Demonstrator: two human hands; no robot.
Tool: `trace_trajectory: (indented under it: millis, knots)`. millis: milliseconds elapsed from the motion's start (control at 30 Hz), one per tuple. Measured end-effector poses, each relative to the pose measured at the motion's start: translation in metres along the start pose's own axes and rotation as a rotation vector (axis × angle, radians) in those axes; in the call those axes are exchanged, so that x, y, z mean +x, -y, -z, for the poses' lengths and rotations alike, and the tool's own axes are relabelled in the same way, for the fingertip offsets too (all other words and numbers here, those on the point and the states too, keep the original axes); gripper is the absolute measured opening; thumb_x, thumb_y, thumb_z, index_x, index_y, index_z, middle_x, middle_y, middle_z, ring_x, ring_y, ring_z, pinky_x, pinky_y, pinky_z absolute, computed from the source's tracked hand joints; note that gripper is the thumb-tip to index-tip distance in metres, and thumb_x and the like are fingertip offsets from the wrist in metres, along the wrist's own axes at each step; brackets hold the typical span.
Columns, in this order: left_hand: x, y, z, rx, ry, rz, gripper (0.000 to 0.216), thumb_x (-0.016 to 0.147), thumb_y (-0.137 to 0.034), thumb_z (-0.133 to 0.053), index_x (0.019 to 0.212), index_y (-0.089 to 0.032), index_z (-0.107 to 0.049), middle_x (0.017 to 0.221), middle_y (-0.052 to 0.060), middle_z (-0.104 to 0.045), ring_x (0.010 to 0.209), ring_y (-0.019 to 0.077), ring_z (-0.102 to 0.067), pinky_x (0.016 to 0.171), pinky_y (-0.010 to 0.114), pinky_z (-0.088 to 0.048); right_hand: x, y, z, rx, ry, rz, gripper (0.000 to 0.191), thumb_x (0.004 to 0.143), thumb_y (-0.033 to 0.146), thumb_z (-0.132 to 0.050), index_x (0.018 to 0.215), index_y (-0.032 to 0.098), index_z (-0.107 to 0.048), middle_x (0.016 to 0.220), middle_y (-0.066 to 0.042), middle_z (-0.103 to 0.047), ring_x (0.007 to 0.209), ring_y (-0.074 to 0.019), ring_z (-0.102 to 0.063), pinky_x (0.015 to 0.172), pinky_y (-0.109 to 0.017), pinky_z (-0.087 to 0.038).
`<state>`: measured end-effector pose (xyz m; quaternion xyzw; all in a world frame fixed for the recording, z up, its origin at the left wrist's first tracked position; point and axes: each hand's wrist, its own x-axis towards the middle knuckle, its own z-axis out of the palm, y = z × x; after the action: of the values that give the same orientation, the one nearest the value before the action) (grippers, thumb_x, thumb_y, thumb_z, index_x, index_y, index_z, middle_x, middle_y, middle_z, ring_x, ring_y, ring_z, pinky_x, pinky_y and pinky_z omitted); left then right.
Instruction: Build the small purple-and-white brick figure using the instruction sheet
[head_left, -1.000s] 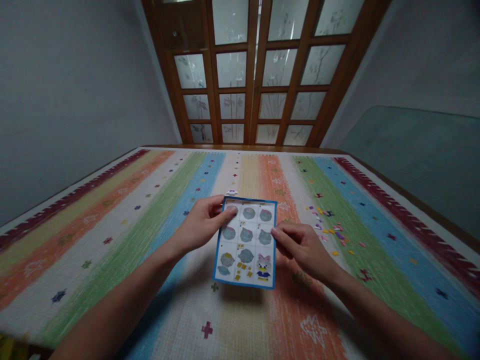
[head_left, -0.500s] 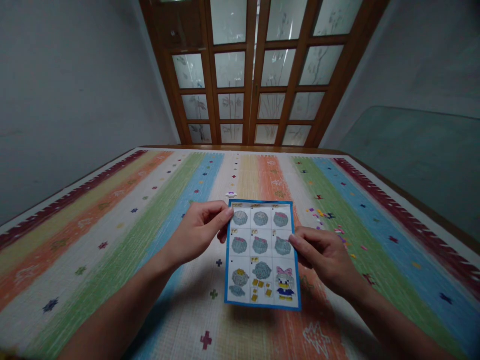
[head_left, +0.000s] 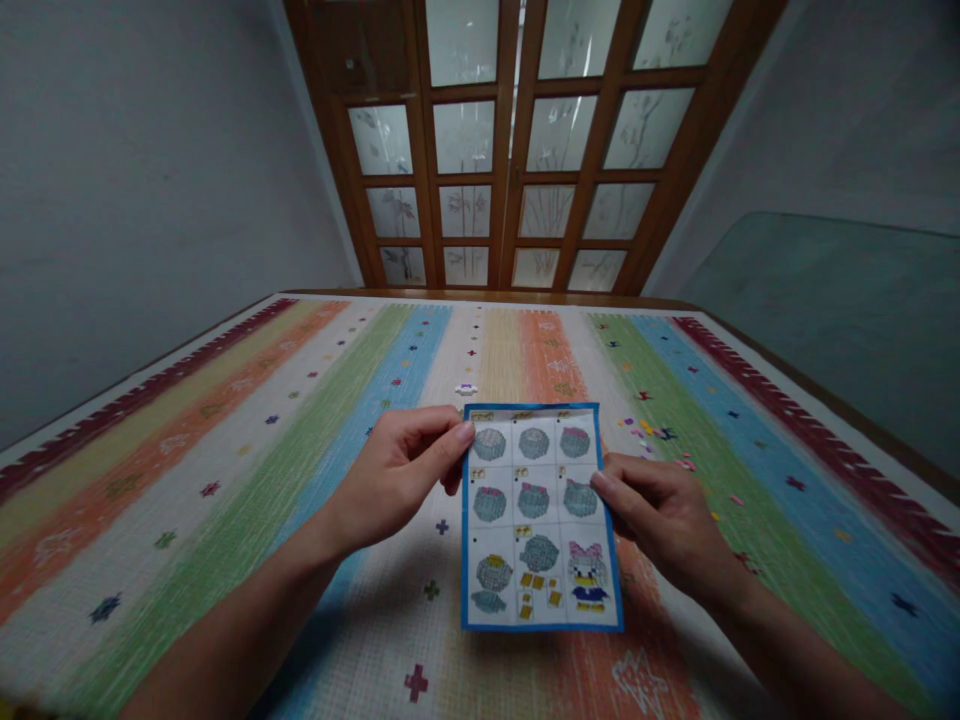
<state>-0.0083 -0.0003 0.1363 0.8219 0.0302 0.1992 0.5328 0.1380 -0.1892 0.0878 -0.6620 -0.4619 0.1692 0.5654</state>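
Note:
Both my hands hold up a blue-bordered instruction sheet (head_left: 537, 515) printed with a grid of building steps for a small brick figure. My left hand (head_left: 397, 468) pinches its upper left edge between thumb and fingers. My right hand (head_left: 664, 515) grips the right edge at mid-height, fingers curled. The sheet hangs above a striped, many-coloured cloth (head_left: 247, 480) that covers the table. Small loose coloured bricks (head_left: 651, 432) lie scattered on the cloth just beyond my right hand.
One small white piece (head_left: 466, 389) lies on the cloth past the sheet's top edge. A wooden door with frosted glass panes (head_left: 517, 150) stands behind the table. A glass pane (head_left: 825, 320) leans against the wall at the right.
The sheet has come up from lying near the cloth, moved slightly right and closer to me, and now faces me more squarely. Both hands kept their grip on its edges.

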Motion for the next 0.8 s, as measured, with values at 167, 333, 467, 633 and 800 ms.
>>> trace_trajectory:
  millis: [167,333,467,633,800]
  knots:
    - [-0.0004,-0.0005,0.0,0.006,0.003,0.0,0.035,0.088,-0.027,-0.045,0.056,-0.016,-0.05,0.052,-0.002,-0.05,0.051,0.0087,-0.046,0.05,0.021,-0.036,-0.0015,-0.0024,0.001,0.026,0.011,-0.027,0.043,0.085,0.045,-0.051,0.053,0.017,-0.049,0.051,0.002,-0.044,0.045,-0.0076,-0.038,0.038,-0.019,-0.027]
    - [0.0002,-0.0013,-0.0007,-0.001,0.005,0.013,0.034,0.087,-0.028,-0.045,0.056,-0.017,-0.05,0.051,-0.002,-0.049,0.05,0.0098,-0.045,0.049,0.022,-0.036,-0.0015,0.0009,0.0017,0.005,-0.002,-0.021,0.046,0.084,0.049,-0.051,0.051,0.018,-0.048,0.048,0.003,-0.041,0.041,-0.0073,-0.034,0.037,-0.02,-0.026]
    - [0.0006,-0.0004,-0.0007,-0.008,0.005,0.013,0.033,0.087,-0.028,-0.045,0.058,-0.016,-0.051,0.052,-0.002,-0.05,0.051,0.0097,-0.046,0.049,0.022,-0.036,-0.0015,0.0027,0.0015,-0.003,-0.016,0.001,0.046,0.084,0.048,-0.052,0.05,0.018,-0.048,0.048,0.003,-0.042,0.041,-0.0069,-0.034,0.038,-0.02,-0.028]
    - [0.0004,0.0004,0.0,-0.003,0.01,0.009,0.033,0.088,-0.027,-0.045,0.058,-0.016,-0.051,0.052,-0.002,-0.05,0.051,0.0093,-0.046,0.05,0.021,-0.037,-0.0009,0.0035,0.0011,-0.016,-0.018,0.01,0.045,0.084,0.046,-0.051,0.05,0.018,-0.048,0.047,0.003,-0.042,0.041,-0.0072,-0.034,0.038,-0.02,-0.027]
    - [0.0004,0.0009,-0.0007,-0.01,0.007,0.017,0.033,0.088,-0.028,-0.045,0.058,-0.016,-0.051,0.052,-0.002,-0.049,0.051,0.0094,-0.045,0.049,0.021,-0.036,0.0004,0.005,0.0015,-0.025,-0.022,0.024,0.046,0.084,0.048,-0.051,0.049,0.018,-0.047,0.046,0.004,-0.04,0.04,-0.0068,-0.032,0.037,-0.02,-0.027]
